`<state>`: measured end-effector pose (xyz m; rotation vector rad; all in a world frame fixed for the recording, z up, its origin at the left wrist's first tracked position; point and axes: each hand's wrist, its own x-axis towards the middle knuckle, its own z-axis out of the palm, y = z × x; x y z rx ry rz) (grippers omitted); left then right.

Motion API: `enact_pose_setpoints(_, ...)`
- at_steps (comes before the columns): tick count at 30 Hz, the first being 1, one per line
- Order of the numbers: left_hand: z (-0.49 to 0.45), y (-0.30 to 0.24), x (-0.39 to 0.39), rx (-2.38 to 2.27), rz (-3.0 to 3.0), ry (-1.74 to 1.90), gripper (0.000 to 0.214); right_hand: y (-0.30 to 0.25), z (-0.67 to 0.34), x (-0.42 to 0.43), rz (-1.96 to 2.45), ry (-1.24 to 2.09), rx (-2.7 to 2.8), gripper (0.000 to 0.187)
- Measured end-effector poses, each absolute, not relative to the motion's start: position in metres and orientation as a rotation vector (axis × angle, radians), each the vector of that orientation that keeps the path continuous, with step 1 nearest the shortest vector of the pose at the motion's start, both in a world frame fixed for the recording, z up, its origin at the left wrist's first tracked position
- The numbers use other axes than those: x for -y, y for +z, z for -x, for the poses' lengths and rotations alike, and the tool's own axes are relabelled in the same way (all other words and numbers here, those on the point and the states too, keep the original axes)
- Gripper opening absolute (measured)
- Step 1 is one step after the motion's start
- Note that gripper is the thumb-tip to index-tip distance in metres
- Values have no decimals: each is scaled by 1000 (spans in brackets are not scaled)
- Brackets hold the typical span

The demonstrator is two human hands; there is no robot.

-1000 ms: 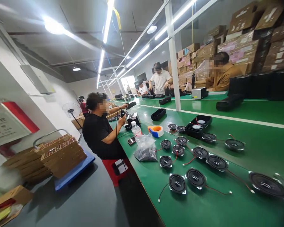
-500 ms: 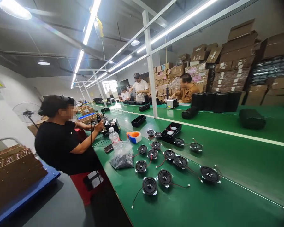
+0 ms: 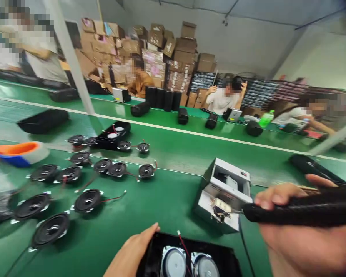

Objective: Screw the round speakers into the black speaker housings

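Along the left edge of a black speaker housing (image 3: 158, 246) is my left hand (image 3: 134, 252), gripping its side at the bottom of the head view. Two round speaker drivers with pale backs (image 3: 175, 262) and a red wire sit inside that housing. My right hand (image 3: 294, 215) is wrapped round a black electric screwdriver (image 3: 302, 207), held nearly level. The screwdriver's tip points left, at the front of a grey and white screw feeder (image 3: 232, 181); whether they touch I cannot tell.
Several loose speaker drivers (image 3: 88, 200) with wires lie on the green table (image 3: 167, 204) at left. Behind them is another black housing (image 3: 113, 134). Orange and blue tape (image 3: 20, 152) is at far left. A white post (image 3: 75, 61) rises mid-table; several co-workers sit opposite.
The view has swung right and down. Both my hands, the screwdriver, the screw feeder and the near housing now show; the co-worker in black at left has left the view.
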<state>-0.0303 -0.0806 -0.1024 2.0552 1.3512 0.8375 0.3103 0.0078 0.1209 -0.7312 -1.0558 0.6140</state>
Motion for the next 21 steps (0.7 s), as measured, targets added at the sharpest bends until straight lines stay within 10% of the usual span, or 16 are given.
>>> enact_pose_setpoints(21, 30, -47, 90, -1308, -2115, 821, 126, 92, -284, -30, 742, 574, 1246, 70)
